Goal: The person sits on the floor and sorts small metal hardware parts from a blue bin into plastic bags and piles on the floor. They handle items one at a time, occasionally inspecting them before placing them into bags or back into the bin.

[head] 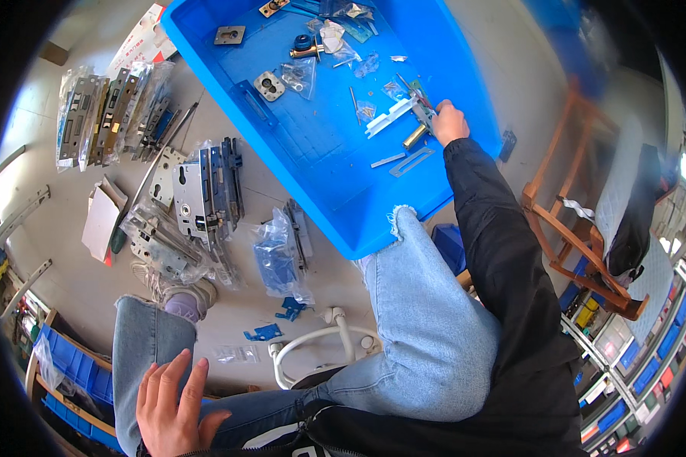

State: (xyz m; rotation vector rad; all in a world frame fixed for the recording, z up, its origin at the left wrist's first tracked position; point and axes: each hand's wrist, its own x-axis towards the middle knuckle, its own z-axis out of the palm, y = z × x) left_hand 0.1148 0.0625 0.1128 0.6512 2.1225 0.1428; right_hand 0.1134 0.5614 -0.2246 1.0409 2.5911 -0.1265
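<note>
Inside the big blue plastic bin (343,211), toward its right wall, my right hand (451,123) has its fingers closed at the end of a metal lock part (425,111). A brass cylinder (415,137) lies just below those fingers, and a white channel-shaped strip (390,117) is to their left. Closer to me on the bin floor are a flat slotted metal plate (413,162) and a narrow metal strip (387,160). My left hand (174,403) is empty, fingers apart, above my left thigh.
On the floor left of the bin lie several mortise lock bodies (188,194), bagged lock faceplates (100,117) and a blue bagged part (274,260). A white tubular stool base (314,343) stands between my legs. At right are a wooden chair (577,228) and shelves with small bins (623,365).
</note>
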